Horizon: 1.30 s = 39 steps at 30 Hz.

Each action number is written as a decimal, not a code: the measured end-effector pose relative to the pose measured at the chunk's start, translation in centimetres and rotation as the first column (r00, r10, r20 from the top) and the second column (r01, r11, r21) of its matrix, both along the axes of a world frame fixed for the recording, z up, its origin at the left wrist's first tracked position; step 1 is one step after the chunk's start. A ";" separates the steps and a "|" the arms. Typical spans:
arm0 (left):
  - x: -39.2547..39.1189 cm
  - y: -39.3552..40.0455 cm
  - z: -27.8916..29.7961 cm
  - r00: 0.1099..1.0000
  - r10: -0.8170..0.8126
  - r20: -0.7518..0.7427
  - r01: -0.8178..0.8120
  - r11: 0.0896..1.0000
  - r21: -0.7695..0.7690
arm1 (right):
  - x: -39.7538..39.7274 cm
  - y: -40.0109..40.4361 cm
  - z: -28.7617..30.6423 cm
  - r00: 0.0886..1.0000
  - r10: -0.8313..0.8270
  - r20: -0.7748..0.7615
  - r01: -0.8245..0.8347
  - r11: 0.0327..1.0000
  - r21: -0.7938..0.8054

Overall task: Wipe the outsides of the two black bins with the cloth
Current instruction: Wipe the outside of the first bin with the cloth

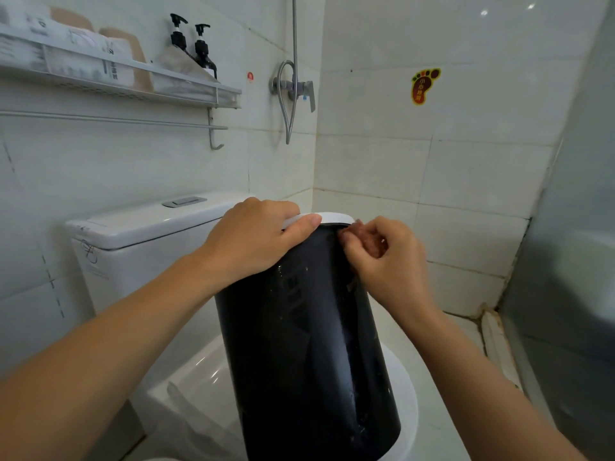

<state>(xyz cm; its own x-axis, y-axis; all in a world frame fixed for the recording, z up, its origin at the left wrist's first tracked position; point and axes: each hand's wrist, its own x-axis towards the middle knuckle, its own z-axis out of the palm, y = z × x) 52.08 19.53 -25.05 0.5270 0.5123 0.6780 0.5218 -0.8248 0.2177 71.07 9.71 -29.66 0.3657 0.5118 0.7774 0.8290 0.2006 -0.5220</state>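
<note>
The black bin (pixel 309 344) stands tilted on the closed toilet lid (pixel 206 367), in front of the cistern (pixel 146 234), its white rim (pixel 332 217) leaning away from the person. It looks like a thin, hollow plastic cylinder, so I judge it light and fairly stiff but glossy and slippery along its wall; the rim is the surest place to hold, since the smooth side offers nothing to catch. The left hand (pixel 253 241) grips that rim from above the bin, fingers curled over the edge and the thumb laid along it. The right hand (pixel 386 257), just right of the rim, pinches a small reddish-brown cloth (pixel 367 239) bunched against the upper wall; soft and crumpled, it should follow the curve easily. Only one bin is in view. Above and right of the bin, on the tiled wall, a foot-shaped yellow sticker (pixel 423 86) carries Chinese characters, seemingly a slip warning. The labels on the two pump bottles (pixel 196 44) on the shelf (pixel 133 81) up left are too blurred to read.
</note>
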 end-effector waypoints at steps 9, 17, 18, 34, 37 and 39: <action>-0.4 0.1 -0.1 1.000 -0.016 -0.003 0.016 1.000 0.014 | -0.5 0.3 -0.1 0.998 -0.033 -0.046 0.031 0.998 -0.056; -0.4 0.6 -0.2 1.000 -0.021 0.000 0.021 1.000 0.024 | -1.1 0.2 0.0 1.000 -0.003 -0.003 0.002 0.998 -0.063; -0.4 0.6 -0.2 1.000 -0.021 0.001 0.020 1.000 0.023 | -1.0 0.2 -0.2 1.000 -0.024 -0.016 0.023 0.998 -0.061; 0.5 1.0 -0.1 0.992 0.125 -0.029 -0.124 0.992 0.018 | -5.4 -5.4 -3.2 0.689 0.372 0.622 -0.212 0.924 -0.318; 0.4 1.3 -0.1 0.992 0.120 -0.024 -0.120 0.993 0.013 | -4.6 -7.0 -2.8 0.695 0.414 0.588 -0.163 0.887 -0.432; 0.6 1.4 -0.2 0.992 0.122 -0.027 -0.121 0.992 0.020 | -4.1 -7.2 -2.1 0.756 0.384 0.531 -0.170 0.898 -0.407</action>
<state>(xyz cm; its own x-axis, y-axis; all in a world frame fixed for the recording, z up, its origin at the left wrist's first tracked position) 52.65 20.90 -25.25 0.4803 0.5611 0.6741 0.6240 -0.7587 0.1869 67.02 2.48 -31.77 -0.3026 0.7683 0.5640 0.9224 0.3851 -0.0297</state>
